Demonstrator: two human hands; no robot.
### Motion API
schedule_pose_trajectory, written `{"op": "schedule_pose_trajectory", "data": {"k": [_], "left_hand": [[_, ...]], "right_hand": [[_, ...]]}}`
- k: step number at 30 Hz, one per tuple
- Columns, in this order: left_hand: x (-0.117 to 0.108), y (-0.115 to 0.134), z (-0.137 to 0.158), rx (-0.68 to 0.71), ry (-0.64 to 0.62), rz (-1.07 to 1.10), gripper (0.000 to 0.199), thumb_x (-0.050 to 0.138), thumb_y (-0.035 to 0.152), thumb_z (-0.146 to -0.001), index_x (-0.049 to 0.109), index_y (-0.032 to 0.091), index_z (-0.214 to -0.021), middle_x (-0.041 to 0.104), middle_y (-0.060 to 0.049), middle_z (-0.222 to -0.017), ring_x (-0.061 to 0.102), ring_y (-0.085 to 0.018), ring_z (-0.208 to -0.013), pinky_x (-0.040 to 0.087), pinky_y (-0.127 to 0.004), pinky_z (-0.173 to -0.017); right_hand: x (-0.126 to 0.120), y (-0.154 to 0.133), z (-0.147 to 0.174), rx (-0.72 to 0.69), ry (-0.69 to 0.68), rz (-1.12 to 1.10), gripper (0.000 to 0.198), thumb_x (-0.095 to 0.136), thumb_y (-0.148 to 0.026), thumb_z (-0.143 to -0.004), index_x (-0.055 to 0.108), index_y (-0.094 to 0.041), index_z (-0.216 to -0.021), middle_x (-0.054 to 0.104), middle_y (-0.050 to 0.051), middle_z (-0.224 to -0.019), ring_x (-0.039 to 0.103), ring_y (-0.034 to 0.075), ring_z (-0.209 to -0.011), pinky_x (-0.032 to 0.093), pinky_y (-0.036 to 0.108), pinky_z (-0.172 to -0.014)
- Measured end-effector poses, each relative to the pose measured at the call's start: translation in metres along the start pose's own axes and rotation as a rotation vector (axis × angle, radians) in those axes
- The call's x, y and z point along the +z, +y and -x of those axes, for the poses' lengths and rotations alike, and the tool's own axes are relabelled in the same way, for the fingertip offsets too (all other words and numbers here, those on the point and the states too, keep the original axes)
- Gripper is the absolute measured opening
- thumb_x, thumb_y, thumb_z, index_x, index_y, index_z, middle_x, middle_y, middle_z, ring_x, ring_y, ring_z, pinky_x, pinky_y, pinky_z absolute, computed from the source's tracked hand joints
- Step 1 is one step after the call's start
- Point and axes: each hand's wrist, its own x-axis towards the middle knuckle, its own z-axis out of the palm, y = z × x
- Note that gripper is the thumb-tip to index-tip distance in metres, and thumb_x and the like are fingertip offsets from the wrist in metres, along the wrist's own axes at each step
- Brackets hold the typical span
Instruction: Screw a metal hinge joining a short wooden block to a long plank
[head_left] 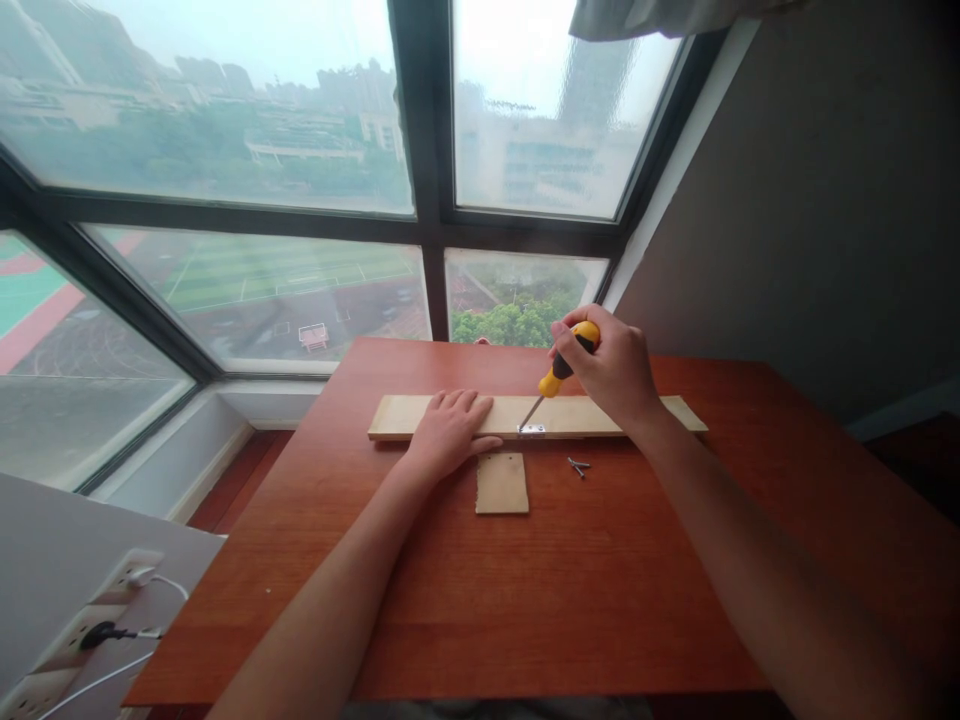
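Observation:
My right hand (611, 365) is wrapped round the yellow and black handle of a screwdriver (553, 380). The screwdriver leans, its tip down at the left end of a small metal hinge or bracket (531, 431). That metal piece lies at the front edge of a long pale wooden board (502, 411). My left hand (452, 428) lies flat on the board, left of the metal piece, fingers stretched out and thumb along the front edge. A small square wooden piece (502, 485) with two holes near its top edge lies in front of the board. Several loose screws (577, 467) lie to its right.
The reddish-brown table (450, 600) stands against large windows (300, 290) with dark frames. A grey wall (795, 200) rises on the right. At the lower left, wall sockets (82, 635) hold plugs with white cables.

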Motion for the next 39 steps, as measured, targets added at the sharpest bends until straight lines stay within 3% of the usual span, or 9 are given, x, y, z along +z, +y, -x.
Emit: {"op": "schedule_pose_trajectory", "data": {"k": [11,20,24,28,39], "left_hand": [[-0.002,-0.001,-0.001,0.018,0.013,-0.001,0.057,0.055,0.06,-0.086,0.052,0.023,-0.129,0.057,-0.013,-0.127,0.049,-0.029,-0.119,0.032,-0.039,-0.101],[-0.001,0.0,-0.002,0.01,0.008,-0.029,0.056,0.053,0.062,-0.086,0.051,0.024,-0.128,0.059,-0.011,-0.123,0.05,-0.028,-0.117,0.032,-0.038,-0.1],[0.001,0.003,-0.002,-0.005,0.034,-0.056,0.058,0.05,0.064,-0.086,0.051,0.023,-0.127,0.059,-0.012,-0.122,0.049,-0.028,-0.117,0.031,-0.038,-0.101],[0.004,0.005,-0.002,-0.026,0.069,-0.082,0.062,0.044,0.066,-0.088,0.05,0.021,-0.129,0.058,-0.014,-0.125,0.048,-0.03,-0.12,0.031,-0.039,-0.102],[0.008,0.0,-0.003,-0.013,0.07,-0.11,0.058,0.042,0.063,-0.091,0.051,0.022,-0.131,0.061,-0.012,-0.12,0.051,-0.028,-0.115,0.033,-0.038,-0.099]], "right_hand": [[0.002,-0.006,-0.006,-0.058,-0.023,0.069,0.032,0.053,-0.052,-0.087,0.063,-0.022,-0.087,0.063,0.0,-0.064,0.057,0.016,-0.059,0.041,0.028,-0.061],[-0.007,-0.02,-0.011,-0.158,-0.214,0.273,0.033,0.052,-0.041,-0.088,0.061,-0.023,-0.113,0.068,0.004,-0.076,0.061,0.022,-0.068,0.039,0.031,-0.06],[-0.011,-0.024,-0.012,-0.164,-0.183,0.459,0.031,0.05,-0.049,-0.09,0.066,-0.024,-0.1,0.067,0.007,-0.072,0.06,0.023,-0.062,0.035,0.032,-0.055],[-0.012,-0.029,-0.014,-0.177,-0.147,0.587,0.046,0.048,-0.064,-0.087,0.066,-0.022,-0.079,0.06,0.008,-0.06,0.056,0.022,-0.056,0.032,0.032,-0.053],[-0.022,-0.027,-0.023,-0.191,-0.338,0.551,0.031,0.047,-0.045,-0.09,0.067,-0.024,-0.101,0.067,0.006,-0.075,0.058,0.021,-0.064,0.031,0.031,-0.055]]}}
